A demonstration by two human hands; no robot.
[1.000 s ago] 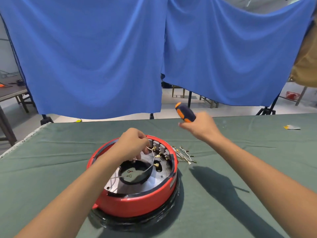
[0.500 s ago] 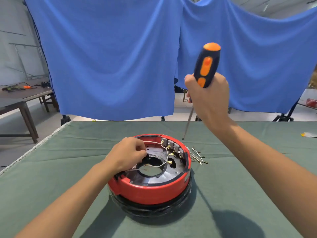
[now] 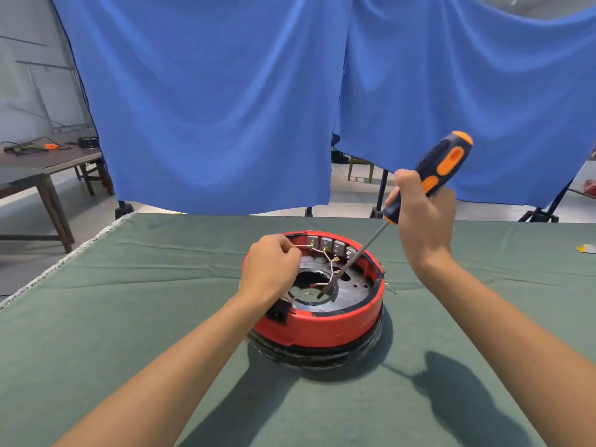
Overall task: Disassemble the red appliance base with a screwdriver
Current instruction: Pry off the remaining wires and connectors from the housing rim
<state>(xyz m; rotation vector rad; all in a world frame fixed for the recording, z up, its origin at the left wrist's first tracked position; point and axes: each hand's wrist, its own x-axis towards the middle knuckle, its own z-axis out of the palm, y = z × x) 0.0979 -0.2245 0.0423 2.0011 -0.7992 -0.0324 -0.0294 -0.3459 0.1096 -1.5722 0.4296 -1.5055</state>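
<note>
The round red appliance base (image 3: 322, 327) stands open side up on the green-covered table (image 3: 129, 317), on a black ring. Inside it are a grey metal plate with a dark centre hole, white wires (image 3: 325, 253) and a row of grey terminals at the far rim. My left hand (image 3: 271, 269) rests on the base's left rim and pinches a white wire. My right hand (image 3: 422, 214) grips the orange and dark blue screwdriver (image 3: 435, 169) above the right of the base. Its shaft slants down to the left, with the tip at the centre hole.
Blue cloth (image 3: 225, 108) hangs behind the table's far edge. A few loose metal pieces (image 3: 388, 287) show just right of the base. A small yellow and white scrap (image 3: 585, 249) lies at the far right. A dark side table (image 3: 38, 166) with tools stands at the left.
My right hand has brought the screwdriver down from upright and tilted it, so the tip now reaches into the base's centre. My left hand stays on the wire at the left rim.
</note>
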